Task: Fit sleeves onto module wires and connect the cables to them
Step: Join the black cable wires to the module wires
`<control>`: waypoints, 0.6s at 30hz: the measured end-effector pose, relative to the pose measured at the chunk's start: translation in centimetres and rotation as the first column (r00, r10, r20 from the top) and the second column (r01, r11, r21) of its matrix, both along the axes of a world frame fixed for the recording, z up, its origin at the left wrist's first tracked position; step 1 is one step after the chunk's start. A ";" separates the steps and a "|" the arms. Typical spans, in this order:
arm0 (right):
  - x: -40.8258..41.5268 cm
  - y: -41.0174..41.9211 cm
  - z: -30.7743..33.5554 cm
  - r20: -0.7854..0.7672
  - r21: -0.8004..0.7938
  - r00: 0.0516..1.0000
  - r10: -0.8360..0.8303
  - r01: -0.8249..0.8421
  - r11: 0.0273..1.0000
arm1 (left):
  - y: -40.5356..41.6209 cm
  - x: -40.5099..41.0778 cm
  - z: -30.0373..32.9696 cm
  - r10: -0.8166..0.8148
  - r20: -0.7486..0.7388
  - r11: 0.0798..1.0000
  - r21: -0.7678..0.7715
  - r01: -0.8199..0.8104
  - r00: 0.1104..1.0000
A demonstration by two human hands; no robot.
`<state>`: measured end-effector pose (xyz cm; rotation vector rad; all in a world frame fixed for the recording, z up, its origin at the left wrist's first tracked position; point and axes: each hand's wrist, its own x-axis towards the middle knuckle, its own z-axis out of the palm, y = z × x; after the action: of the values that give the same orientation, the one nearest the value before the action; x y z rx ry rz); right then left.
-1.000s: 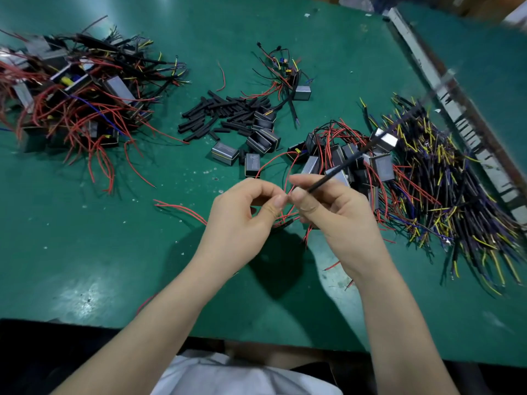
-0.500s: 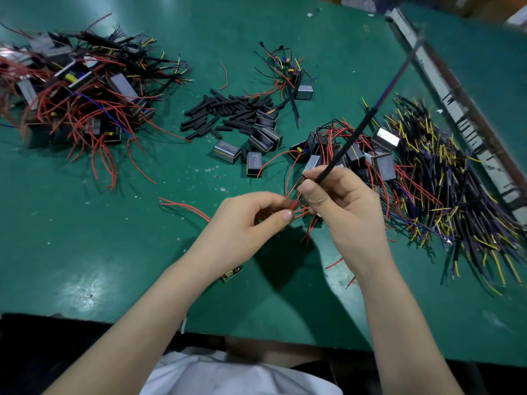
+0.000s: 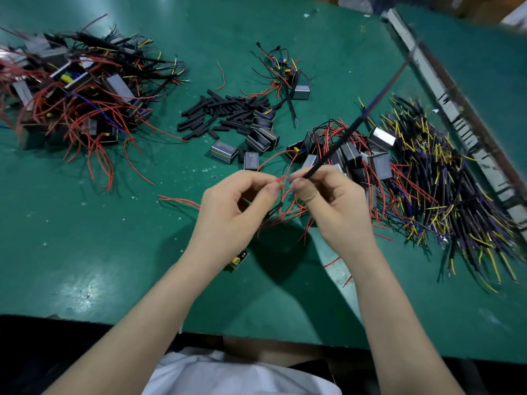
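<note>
Still pinching, both hands: left (image 3: pixel 231 212) holds thin red wire (image 3: pixel 281 181), right (image 3: pixel 333 206) stiff black cable (image 3: pixel 336 146).

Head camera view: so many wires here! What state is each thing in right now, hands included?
Left hand: pinching a red wire at its tip.
Right hand: gripping a black cable, held up off the table, angled away.
Black sleeves: loose heap lying on the table.
Modules: piled beside the hands, red wires tangled.
Cable pile: spread at the right, untouched.
Left pile: modules, red wires and black cables, tangled.
</note>
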<state>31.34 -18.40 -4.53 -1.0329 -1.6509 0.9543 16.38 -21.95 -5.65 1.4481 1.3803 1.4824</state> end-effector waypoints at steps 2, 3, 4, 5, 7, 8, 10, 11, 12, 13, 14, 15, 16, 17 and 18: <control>-0.1 -0.1 -0.3 0.099 0.055 0.995 -0.015 0.009 0.998 | 0.2 0.1 0.0 0.056 0.016 0.998 -0.011 -0.056 0.998; -0.2 -0.1 -0.2 0.147 0.082 0.989 -0.022 0.010 0.997 | 0.3 0.1 0.0 0.079 0.014 0.997 -0.015 -0.078 0.997; -0.2 -0.1 -0.1 0.190 0.106 0.981 -0.023 0.003 0.994 | 0.3 0.1 0.0 0.098 0.010 0.995 -0.020 -0.098 0.995; -0.2 -0.1 0.0 0.228 0.127 0.973 -0.020 -0.010 0.992 | 0.4 0.2 0.0 0.115 0.005 0.993 -0.026 -0.115 0.993; -0.2 0.0 0.6 0.309 0.183 0.951 -0.022 -0.036 0.982 | 0.5 0.2 0.2 0.130 -0.031 0.991 -0.023 -0.131 0.991; -0.2 0.2 1.0 0.349 0.213 0.937 -0.021 -0.057 0.975 | 0.5 0.2 0.3 0.127 -0.070 0.992 -0.005 -0.128 0.989; 0.0 0.4 2.0 0.422 0.259 0.907 -0.004 -0.116 0.959 | 0.6 0.1 0.7 0.114 -0.196 0.993 0.046 -0.107 0.974; 0.1 0.6 2.5 0.455 0.274 0.890 0.010 -0.151 0.950 | 0.7 -0.1 1.0 0.105 -0.272 0.993 0.077 -0.087 0.957; 0.2 0.8 3.0 0.487 0.287 0.873 0.026 -0.188 0.939 | 0.8 -0.3 1.2 0.087 -0.349 0.993 0.111 -0.051 0.933; 0.2 1.0 3.4 0.515 0.300 0.856 0.041 -0.225 0.927 | 0.9 -0.5 1.4 0.058 -0.424 0.990 0.139 0.002 0.904; 0.2 1.2 3.8 0.537 0.310 0.842 0.055 -0.258 0.915 | 1.0 -0.7 1.6 0.016 -0.491 0.986 0.154 0.068 0.871; 0.3 1.4 4.2 0.551 0.316 0.832 0.069 -0.284 0.905 | 1.1 -0.9 1.8 -0.025 -0.539 0.980 0.154 0.128 0.842; 0.3 1.6 4.4 0.558 0.315 0.826 0.085 -0.305 0.899 | 1.2 -1.1 2.0 -0.060 -0.563 0.973 0.150 0.173 0.825; 0.4 1.9 4.6 0.552 0.307 0.828 0.100 -0.313 0.899 | 1.3 -1.4 2.1 -0.089 -0.567 0.966 0.151 0.209 0.819; 0.5 2.1 4.7 0.537 0.287 0.835 0.119 -0.313 0.906 | 1.4 -1.7 2.3 -0.116 -0.560 0.958 0.155 0.241 0.820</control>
<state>31.85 -16.32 0.20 -0.8903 -2.3300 0.4902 14.68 -20.51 -3.37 2.2089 1.3672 1.1671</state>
